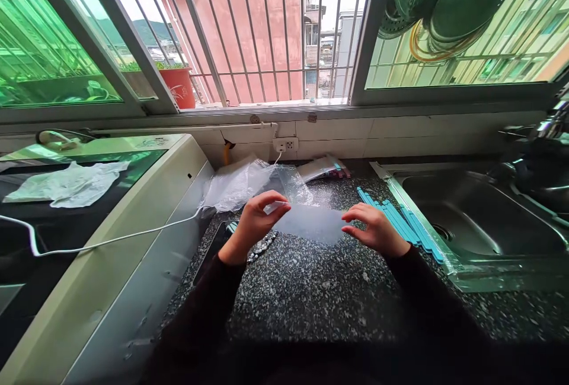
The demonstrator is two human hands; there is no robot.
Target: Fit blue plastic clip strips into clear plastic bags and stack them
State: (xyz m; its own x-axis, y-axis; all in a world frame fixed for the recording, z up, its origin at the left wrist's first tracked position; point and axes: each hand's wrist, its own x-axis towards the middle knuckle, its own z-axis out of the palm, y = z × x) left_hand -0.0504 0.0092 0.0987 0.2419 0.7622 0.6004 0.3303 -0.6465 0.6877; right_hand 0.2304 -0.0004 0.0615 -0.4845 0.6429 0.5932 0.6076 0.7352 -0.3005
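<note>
A frosted, see-through plastic bag (pixel 311 223) spreads between my two hands above the speckled countertop. My left hand (pixel 258 223) is closed in a pinch on its upper left corner. At the bag's right end is my right hand (pixel 371 228), its thumb and index finger curved with a small gap between the tips. Behind my right wrist, several flat turquoise strips (pixel 400 222) lie in a loose bundle beside the sink. A dark phone-like object (pixel 213 251) and a beaded, shiny item (pixel 261 247) lie partly hidden by my left hand.
Clear plastic packaging (pixel 240 184) is heaped at the back left, near a packet (pixel 324 168) against the wall. A white cable (pixel 133 235) runs over the pale appliance (pixel 146 213) at left. The steel sink (pixel 480 207) borders the counter at right.
</note>
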